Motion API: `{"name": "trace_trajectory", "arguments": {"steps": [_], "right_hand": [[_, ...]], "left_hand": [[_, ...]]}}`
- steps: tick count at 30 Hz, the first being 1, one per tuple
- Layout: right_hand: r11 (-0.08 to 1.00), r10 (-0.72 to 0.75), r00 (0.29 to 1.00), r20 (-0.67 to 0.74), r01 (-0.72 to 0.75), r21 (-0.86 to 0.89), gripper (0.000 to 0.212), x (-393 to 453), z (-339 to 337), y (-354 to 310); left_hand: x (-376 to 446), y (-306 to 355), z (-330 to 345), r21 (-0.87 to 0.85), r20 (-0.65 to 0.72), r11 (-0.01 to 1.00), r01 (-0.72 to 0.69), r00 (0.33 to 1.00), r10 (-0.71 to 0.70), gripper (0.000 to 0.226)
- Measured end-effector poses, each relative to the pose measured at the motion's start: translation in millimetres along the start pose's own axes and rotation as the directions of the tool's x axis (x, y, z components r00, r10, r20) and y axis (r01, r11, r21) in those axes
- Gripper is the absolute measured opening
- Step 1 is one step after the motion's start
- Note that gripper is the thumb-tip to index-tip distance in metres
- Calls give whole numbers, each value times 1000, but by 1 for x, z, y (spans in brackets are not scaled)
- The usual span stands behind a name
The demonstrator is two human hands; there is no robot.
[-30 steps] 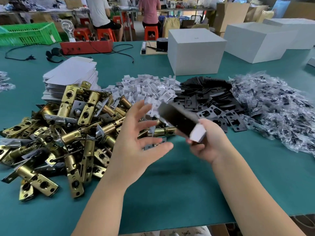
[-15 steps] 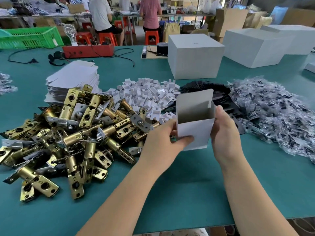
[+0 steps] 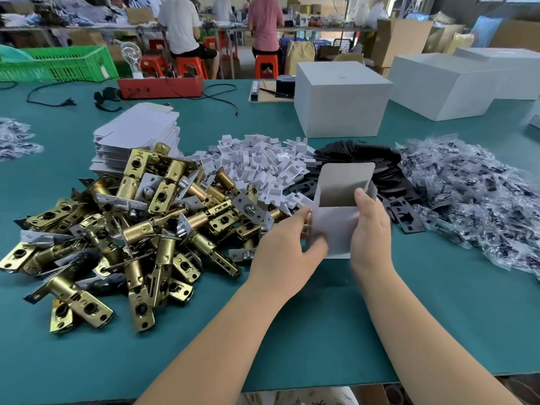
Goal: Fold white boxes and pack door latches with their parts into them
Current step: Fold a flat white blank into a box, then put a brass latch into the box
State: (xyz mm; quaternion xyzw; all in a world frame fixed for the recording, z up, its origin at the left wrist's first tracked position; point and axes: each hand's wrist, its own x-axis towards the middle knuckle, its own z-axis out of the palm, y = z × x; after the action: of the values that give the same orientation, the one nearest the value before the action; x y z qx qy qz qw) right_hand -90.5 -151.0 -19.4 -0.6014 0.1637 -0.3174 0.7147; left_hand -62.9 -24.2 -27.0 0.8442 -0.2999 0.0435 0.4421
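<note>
Midway through assembly, a small white box (image 3: 336, 226) stands upright between a worker's two hands just above the green worktop (image 3: 292, 331), its top flap raised and its mouth open toward the camera, apparently so that a latch can be dropped in. The left hand (image 3: 287, 252) grips the box's left wall, thumb across the front panel, while the right hand (image 3: 369, 229) clasps the right edge, thumb hooked over the open rim, steadying the carton's shape. Supplies lie within arm's reach: a heap of brass door latches (image 3: 131, 229) to the left, flat box blanks (image 3: 137, 135) stacked behind it, white inserts (image 3: 263, 168), black plates (image 3: 380, 171) and bagged parts (image 3: 473, 200) fanned beyond.
</note>
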Motion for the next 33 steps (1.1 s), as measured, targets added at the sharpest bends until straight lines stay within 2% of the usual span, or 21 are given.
{"name": "trace_trajectory", "arguments": {"steps": [3,8,10,12,14,16,19,23,27,31,33], "right_hand": [[1000,0,1000,8,0,-31,20,-1,-1,-1],[998,16,999,48,-12,-67,24,-4,-1,-4],[996,30,998,58,-26,-80,24,-4,-1,-5],[994,24,997,78,-15,-113,25,-6,-1,-6],[991,-5,994,109,20,-133,27,-7,0,-8],[988,-19,991,129,38,-147,27,-7,0,-9],[985,-30,990,140,53,-165,27,-8,-1,-9],[982,-30,989,143,56,-182,28,-8,-1,-8],[984,-22,990,140,46,-171,29,-8,-1,-9],[984,-12,992,128,34,-175,30,-7,0,-9],[985,-2,992,124,23,-172,29,-7,0,-9]], "left_hand": [[4,1,-14,74,-72,996,41,997,-36,33],[47,6,-54,314,-184,944,105,982,-48,20],[76,6,-70,478,-137,863,162,985,-109,21],[102,5,-76,648,-71,730,216,972,-225,25],[117,3,-70,782,0,585,213,940,-342,19],[126,0,-59,861,58,482,164,909,-413,13],[132,-4,-54,904,100,412,111,883,-458,14],[135,-6,-55,897,154,435,79,866,-476,32],[135,-8,-62,850,161,514,111,876,-455,24],[134,0,-82,796,195,597,97,893,-406,31],[130,3,-89,769,195,632,97,905,-377,21]]}}
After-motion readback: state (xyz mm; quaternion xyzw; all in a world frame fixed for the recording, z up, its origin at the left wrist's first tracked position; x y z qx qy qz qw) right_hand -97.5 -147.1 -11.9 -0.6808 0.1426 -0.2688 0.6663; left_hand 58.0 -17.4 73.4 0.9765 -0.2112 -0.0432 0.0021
